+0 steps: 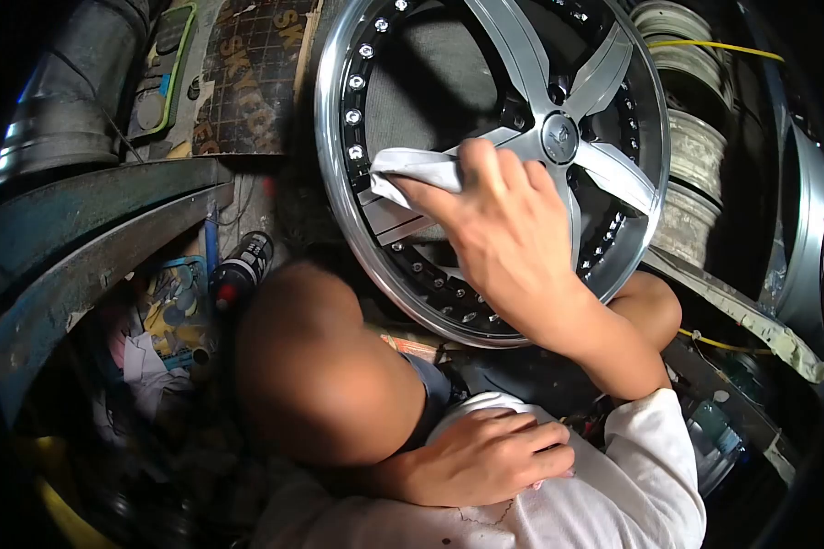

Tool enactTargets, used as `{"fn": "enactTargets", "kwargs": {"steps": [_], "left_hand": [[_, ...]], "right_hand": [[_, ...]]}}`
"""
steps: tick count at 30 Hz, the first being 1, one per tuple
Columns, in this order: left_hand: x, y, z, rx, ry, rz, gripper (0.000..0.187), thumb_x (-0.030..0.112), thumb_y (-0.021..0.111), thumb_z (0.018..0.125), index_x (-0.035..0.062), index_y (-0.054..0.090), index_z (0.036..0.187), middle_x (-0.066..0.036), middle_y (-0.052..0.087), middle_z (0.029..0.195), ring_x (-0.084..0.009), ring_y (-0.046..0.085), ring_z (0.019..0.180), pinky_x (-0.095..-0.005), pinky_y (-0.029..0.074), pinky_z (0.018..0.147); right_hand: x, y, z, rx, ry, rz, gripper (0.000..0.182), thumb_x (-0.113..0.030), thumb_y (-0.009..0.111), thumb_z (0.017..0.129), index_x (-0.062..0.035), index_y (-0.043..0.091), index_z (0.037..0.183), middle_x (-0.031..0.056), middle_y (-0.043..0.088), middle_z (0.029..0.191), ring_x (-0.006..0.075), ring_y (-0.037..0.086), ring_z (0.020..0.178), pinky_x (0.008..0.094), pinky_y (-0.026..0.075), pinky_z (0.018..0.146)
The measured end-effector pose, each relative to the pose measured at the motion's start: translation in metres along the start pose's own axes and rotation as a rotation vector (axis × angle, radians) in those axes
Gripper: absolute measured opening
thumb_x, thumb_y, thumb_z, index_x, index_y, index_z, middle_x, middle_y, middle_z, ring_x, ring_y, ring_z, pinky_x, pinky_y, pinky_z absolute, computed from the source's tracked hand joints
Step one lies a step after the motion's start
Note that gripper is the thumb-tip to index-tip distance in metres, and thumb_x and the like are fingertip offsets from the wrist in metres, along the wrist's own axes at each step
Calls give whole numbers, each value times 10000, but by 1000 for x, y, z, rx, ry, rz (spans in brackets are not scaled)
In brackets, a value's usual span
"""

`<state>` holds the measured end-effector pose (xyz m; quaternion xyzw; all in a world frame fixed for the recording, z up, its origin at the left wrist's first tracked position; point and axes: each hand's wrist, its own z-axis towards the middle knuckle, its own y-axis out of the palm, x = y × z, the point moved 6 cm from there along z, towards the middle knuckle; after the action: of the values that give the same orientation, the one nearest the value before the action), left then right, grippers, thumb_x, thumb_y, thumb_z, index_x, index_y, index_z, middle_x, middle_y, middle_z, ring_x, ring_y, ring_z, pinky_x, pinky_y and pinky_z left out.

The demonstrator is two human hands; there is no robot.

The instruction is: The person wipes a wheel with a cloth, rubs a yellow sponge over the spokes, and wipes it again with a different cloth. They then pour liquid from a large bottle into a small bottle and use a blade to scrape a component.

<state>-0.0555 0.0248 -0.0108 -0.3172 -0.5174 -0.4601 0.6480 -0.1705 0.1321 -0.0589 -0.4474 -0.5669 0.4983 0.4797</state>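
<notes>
A large wheel rim (559, 137) with a polished lip, silver spokes and a ring of small bolts stands upright before my knees. My right hand (513, 215) is closed on a white cloth (421, 167), which lies over a spoke at the rim's left side. The cloth's far end hangs beside the bolts. My left hand (504, 455) rests on the white shirt over my belly, its fingers loosely apart and no object visible in it.
A black bottle (243, 265) stands left of my knee. Blue-green metal beams (92, 215) run along the left. More rims (696, 156) are stacked at the right, near a yellow cord (719, 46). A tray of small parts (178, 306) lies lower left.
</notes>
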Motion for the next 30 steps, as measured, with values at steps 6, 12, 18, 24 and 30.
{"fn": "enactTargets", "kwargs": {"steps": [6, 12, 18, 24, 30], "left_hand": [[-2, -3, 4, 53, -22, 26, 204, 284, 793, 814, 132, 668, 870, 30, 683, 1026, -145, 646, 762, -284, 522, 672], [-5, -9, 6, 79, -28, 24, 180, 238, 797, 794, 131, 674, 869, 30, 688, 1017, -148, 638, 752, -279, 532, 675], [-4, -6, 9, 23, -40, -5, 167, 194, 797, 773, 130, 681, 874, 32, 692, 1001, -150, 646, 757, -279, 542, 676], [-6, -5, 14, 5, -50, -16, 158, 175, 791, 770, 129, 679, 871, 29, 691, 993, -153, 656, 767, -283, 549, 675], [-12, -16, 17, 71, -76, -49, 167, 169, 796, 761, 120, 680, 870, 20, 692, 1001, -165, 656, 763, -308, 555, 674]], "right_hand": [[2, 10, -10, 2, -41, 3, 426, -235, 607, 896, -340, 732, 1289, 37, 507, 987, 185, 525, 832, 329, 396, 713], [6, 3, -26, -129, -73, 66, 495, -177, 586, 890, -342, 706, 1341, 53, 515, 977, 207, 554, 864, 338, 427, 744], [25, -1, -13, -18, -137, -15, 414, -235, 598, 896, -328, 728, 1278, 28, 504, 947, 179, 536, 855, 319, 398, 715], [38, 10, 13, -11, -113, -26, 381, -248, 632, 880, -312, 737, 1241, 31, 514, 966, 186, 537, 856, 322, 403, 711], [38, 16, -18, -35, -233, -20, 370, -290, 606, 910, -354, 743, 1248, 19, 516, 948, 178, 522, 838, 322, 399, 712]]}}
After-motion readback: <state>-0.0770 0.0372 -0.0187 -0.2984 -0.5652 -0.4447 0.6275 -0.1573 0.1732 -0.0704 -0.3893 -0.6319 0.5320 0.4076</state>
